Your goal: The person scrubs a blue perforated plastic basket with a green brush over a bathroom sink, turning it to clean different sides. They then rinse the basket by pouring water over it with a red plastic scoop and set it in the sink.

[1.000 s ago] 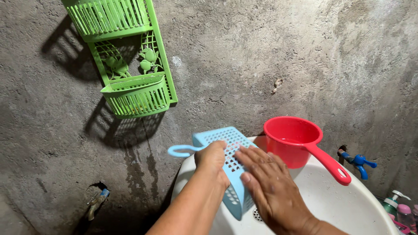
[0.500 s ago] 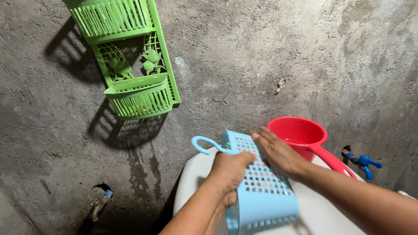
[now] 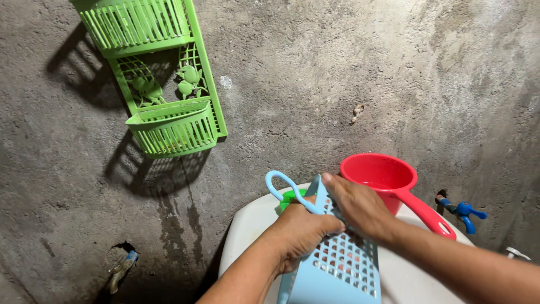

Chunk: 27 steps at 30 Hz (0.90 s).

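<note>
Landmark: the white round-edged plastic basin (image 3: pixel 247 225), low in the head view; every place below is told from it.
Blue basket: a pale blue, perforated, box-shaped plastic basket (image 3: pixel 340 270) with a looped hanging hook (image 3: pixel 281 186) is held tilted over the basin's near middle.
Left hand: the left hand (image 3: pixel 304 231) is closed around the basket's upper edge, below the hook.
Right hand: the right hand (image 3: pixel 360 205) lies over the basket's top corner, fingers curled; how firmly it grips I cannot tell.
Handling: it looks light and stiff with thin walls, probably slick if wet; the rim and hook seem the surest holds, and the grid holes give purchase for fingertips.
Green piece: a small bright green plastic item (image 3: pixel 289 197) peeks out on the basin behind the basket; its kind is unclear.
Dipper: a red, round plastic dipper (image 3: pixel 377 171) with a long handle rests at the basin's far right edge.
Tap: a blue plastic tap (image 3: pixel 464 211) sticks from the wall right of the basin.
Wall: rough grey concrete wall (image 3: pixel 337 67), damp-streaked, rises behind the basin.
Rack: a green slatted plastic wall rack (image 3: pixel 163 84) hangs up and left of the basin.
</note>
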Tool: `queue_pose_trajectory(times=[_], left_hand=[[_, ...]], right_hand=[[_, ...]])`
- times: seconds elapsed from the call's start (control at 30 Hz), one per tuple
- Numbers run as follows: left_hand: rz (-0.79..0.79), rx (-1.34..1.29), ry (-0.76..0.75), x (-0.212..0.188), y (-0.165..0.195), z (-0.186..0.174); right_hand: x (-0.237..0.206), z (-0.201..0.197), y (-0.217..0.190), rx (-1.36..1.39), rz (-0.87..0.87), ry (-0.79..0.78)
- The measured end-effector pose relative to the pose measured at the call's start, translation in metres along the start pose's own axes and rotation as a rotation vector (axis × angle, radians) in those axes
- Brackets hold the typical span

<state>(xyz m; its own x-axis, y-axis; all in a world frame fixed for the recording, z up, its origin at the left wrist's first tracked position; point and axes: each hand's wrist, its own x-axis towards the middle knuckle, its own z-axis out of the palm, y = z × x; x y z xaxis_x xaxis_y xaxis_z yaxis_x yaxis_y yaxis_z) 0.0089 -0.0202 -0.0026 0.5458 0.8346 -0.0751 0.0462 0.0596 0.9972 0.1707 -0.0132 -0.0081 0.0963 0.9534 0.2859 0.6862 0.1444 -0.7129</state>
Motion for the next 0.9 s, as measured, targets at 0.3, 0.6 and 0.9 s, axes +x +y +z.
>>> queue_pose_trajectory(times=[0.3, 0.6, 0.9], left_hand=[[0.068, 0.194, -0.047, -0.012, 0.007, -0.002], [0.051, -0.243, 0.082, -0.013, -0.013, -0.020], [0.098, -0.656, -0.457, -0.027, 0.001, -0.033]], right_hand=[[0.017, -0.027, 0.015, 0.709, 0.418, -0.563], [-0.028, -0.012, 0.038, 1.134, 0.544, -0.607], [-0.017, -0.001, 0.048, 1.310, 0.482, -0.334]])
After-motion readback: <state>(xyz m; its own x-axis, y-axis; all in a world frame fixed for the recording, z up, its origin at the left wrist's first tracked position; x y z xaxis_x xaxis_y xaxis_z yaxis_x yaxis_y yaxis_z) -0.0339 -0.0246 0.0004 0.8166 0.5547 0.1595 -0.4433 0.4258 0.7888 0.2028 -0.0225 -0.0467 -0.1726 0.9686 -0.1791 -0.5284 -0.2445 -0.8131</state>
